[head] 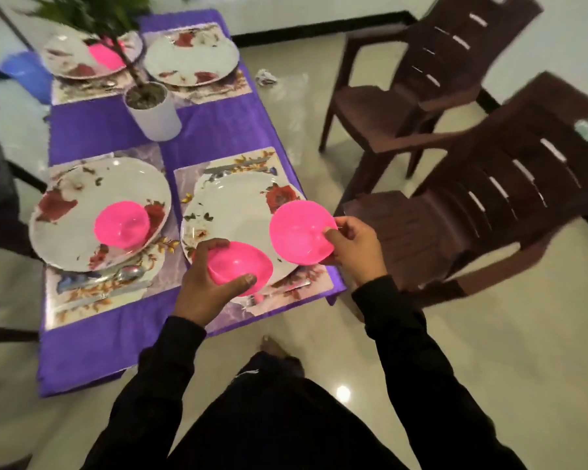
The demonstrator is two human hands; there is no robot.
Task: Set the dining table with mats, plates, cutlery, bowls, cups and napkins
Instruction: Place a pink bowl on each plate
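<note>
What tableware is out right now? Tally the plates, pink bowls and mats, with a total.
Plates: 4
Pink bowls: 4, two on plates, one in the left hand, one in the right hand
Mats: 4
Total: 12

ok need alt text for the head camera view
A person's left hand and right hand each hold a pink plastic bowl over the near right floral plate on a purple-clothed table. Two other plates already carry pink bowls.
</note>
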